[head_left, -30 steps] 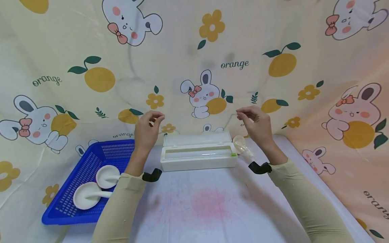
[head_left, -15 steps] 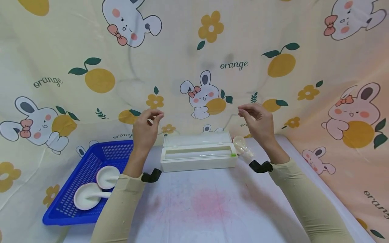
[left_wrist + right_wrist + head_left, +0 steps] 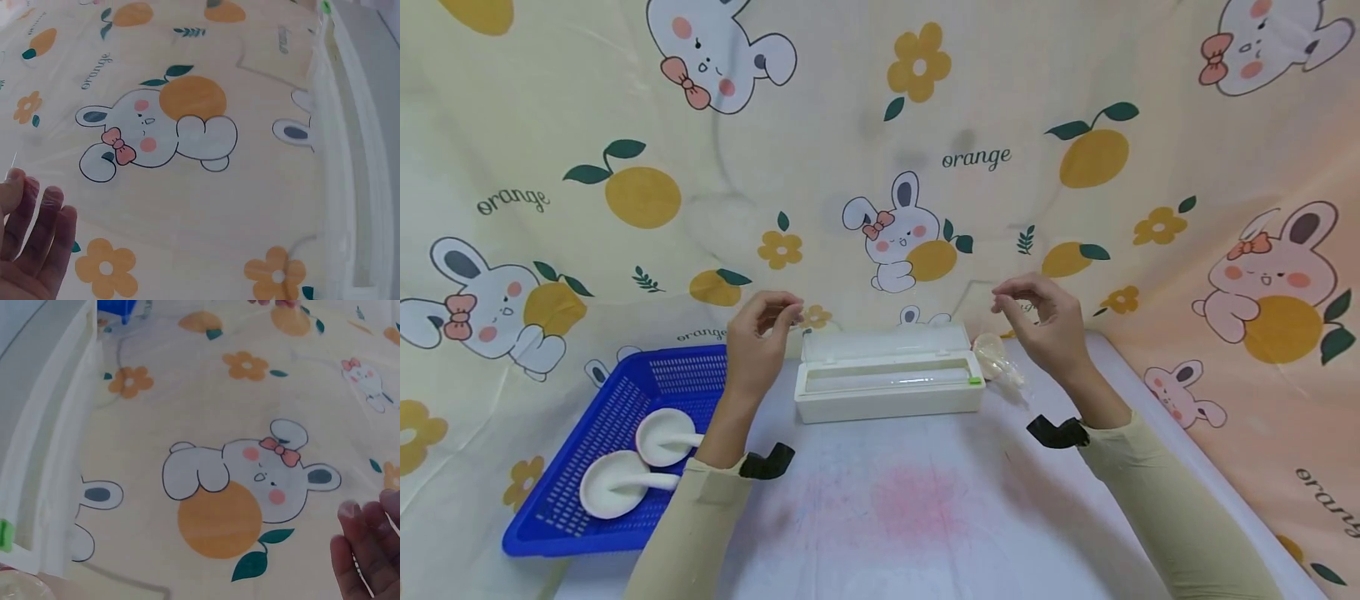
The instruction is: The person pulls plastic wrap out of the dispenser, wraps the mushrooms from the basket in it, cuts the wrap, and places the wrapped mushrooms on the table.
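Observation:
In the head view my left hand (image 3: 760, 342) and right hand (image 3: 1047, 329) are raised on either side of a white cling film dispenser (image 3: 889, 404). Each thumb meets the fingertips, pinching an edge of clear cling film (image 3: 156, 206). The sheet is nearly invisible; faint sheen and creases show at the fingers in the left wrist view. A film roll (image 3: 887, 380) lies inside the dispenser, whose clear lid (image 3: 887, 342) is tilted back. A green slider (image 3: 975, 381) sits at the right end of its front edge.
At the left stands a blue plastic basket (image 3: 538, 533) with two white round-headed, handled utensils (image 3: 615, 485) in it. A pale round item in clear wrap (image 3: 997, 360) lies right of the dispenser. Behind the white table (image 3: 917, 517) hangs a printed cloth (image 3: 820, 108).
Both hands rise slightly and then sink a little, ending slightly farther apart, still pinching the film. The dispenser and basket have not moved.

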`<state>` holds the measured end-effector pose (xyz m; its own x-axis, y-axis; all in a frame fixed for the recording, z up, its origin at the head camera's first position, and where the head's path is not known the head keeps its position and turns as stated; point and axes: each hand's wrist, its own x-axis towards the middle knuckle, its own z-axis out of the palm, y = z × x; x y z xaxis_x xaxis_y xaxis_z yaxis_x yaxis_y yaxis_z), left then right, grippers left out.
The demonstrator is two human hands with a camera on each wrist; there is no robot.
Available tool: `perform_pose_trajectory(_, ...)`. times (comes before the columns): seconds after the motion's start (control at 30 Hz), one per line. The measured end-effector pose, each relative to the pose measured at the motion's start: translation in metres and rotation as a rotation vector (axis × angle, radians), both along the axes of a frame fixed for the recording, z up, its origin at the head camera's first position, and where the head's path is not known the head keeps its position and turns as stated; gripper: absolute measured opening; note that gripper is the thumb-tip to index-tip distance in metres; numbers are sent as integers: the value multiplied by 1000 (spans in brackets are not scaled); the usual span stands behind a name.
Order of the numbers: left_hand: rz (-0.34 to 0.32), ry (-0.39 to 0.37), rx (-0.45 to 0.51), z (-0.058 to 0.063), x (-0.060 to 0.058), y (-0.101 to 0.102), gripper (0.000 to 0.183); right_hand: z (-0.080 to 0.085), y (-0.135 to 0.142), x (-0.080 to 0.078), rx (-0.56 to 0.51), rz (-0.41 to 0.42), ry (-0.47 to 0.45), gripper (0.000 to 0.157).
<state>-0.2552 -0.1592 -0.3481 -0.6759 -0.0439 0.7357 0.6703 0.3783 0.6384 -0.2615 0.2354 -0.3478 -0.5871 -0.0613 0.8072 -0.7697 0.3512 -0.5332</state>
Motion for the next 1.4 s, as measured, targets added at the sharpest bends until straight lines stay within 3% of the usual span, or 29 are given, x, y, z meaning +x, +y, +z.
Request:
perform_pose_trajectory(0.17,-120,-65,53,-8,12,-4,14,-9,5,13,-9,116,-18,22)
perform_pose_trajectory(0.33,-241,-107,22,-19,23,-8,11,-18,12,24,-33,229,-57,20)
perform_pose_trajectory(0.63,-362,-200,-48,-43,49,-23,9,-46,22,48,31,418,-178,29)
perform_pose_trajectory(1.03,-571,-337,-292,-79,74,-31,8,-89,36,76,162,520,-379,31)
perform_pose_trajectory(1.27,-631,-440,-405,-102,84,-37,10,-114,36,84,191,645,-445,31)
perform_pose_trajectory(1.4,-665,-473,-440,-115,89,-39,8,-126,36,89,237,617,-469,29)
